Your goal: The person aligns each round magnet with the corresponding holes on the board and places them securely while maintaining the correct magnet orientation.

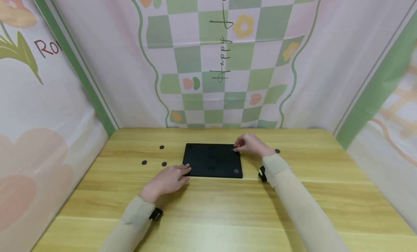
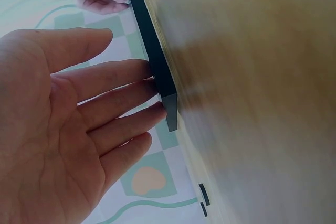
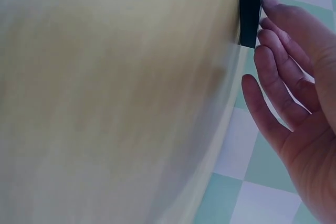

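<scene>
A flat black rectangular board point(image 1: 211, 158) lies on the table, its edge seen side-on in both wrist views. My left hand point(image 1: 169, 179) rests with nearly straight fingers on its near left corner; in the left wrist view the fingertips point(image 2: 160, 108) touch the board's edge. At the far right corner, my right hand point(image 1: 251, 144) has thumb and fingers together at a small dark disc point(image 1: 234, 149), mostly covered by the fingertips. Another round disc point(image 1: 236, 171), greyer than the board, sits on its near right corner.
Left of the board, small dark discs lie on the wooden table point(image 1: 215, 212): one farther back point(image 1: 161, 147), one outermost point(image 1: 144, 162) and one close to my left hand point(image 1: 164, 164). Another disc point(image 1: 277, 151) lies beyond my right wrist. A patterned curtain point(image 1: 215, 63) hangs behind the table.
</scene>
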Tool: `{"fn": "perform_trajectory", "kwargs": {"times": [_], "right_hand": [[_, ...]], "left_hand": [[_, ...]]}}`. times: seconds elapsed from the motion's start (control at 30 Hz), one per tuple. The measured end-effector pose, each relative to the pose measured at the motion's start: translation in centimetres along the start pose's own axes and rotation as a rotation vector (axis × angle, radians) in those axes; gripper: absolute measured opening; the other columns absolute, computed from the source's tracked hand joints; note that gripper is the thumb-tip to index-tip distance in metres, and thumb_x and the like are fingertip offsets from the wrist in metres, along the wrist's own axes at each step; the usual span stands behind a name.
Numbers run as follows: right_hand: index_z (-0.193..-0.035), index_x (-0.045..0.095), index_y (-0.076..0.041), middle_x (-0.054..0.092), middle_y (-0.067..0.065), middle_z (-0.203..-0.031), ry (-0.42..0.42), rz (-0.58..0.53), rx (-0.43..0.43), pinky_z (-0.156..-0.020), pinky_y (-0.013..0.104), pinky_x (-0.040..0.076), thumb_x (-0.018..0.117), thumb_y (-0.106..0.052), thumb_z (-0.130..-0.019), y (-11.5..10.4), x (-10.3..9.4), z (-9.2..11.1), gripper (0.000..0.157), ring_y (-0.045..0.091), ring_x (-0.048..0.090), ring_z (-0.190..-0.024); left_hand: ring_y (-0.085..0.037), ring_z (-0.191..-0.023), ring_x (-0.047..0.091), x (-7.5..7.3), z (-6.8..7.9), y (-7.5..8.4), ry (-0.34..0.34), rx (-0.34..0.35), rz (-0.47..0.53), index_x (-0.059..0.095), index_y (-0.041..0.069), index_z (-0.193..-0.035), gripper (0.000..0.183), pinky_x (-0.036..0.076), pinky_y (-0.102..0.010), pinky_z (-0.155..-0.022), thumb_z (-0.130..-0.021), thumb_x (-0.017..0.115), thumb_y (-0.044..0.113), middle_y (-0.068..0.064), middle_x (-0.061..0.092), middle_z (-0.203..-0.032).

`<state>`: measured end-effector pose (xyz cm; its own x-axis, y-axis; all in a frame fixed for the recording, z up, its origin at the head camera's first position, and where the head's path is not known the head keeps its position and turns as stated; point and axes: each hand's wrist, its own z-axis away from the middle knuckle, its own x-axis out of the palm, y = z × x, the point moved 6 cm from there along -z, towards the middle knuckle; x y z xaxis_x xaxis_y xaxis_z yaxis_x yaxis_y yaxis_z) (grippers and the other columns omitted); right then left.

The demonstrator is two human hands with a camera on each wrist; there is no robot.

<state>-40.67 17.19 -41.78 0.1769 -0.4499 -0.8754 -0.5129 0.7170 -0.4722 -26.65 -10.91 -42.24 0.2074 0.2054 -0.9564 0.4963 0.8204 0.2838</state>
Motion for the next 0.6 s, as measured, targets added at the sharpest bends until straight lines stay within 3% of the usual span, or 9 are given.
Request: {"fn": "perform_trajectory", "kwargs": {"times": [0.6], "right_hand": [[-0.084,0.073,-0.016,0.070,-0.005,-0.080,-0.025,0.021,0.027,-0.066,0.026,0.051,0.072,-0.024,-0.085,0.4,-0.2,1.7,0.008,0.007,0.059,-0.071]], "left_hand": [[-0.027,-0.135,0.042,-0.1,0.1,0.1,0.009,0.009,0.001,0.051,0.008,-0.137,0.044,0.037,-0.045,-0.108,-0.100,0.049,0.030,-0.008,0.044,-0.146]]}}
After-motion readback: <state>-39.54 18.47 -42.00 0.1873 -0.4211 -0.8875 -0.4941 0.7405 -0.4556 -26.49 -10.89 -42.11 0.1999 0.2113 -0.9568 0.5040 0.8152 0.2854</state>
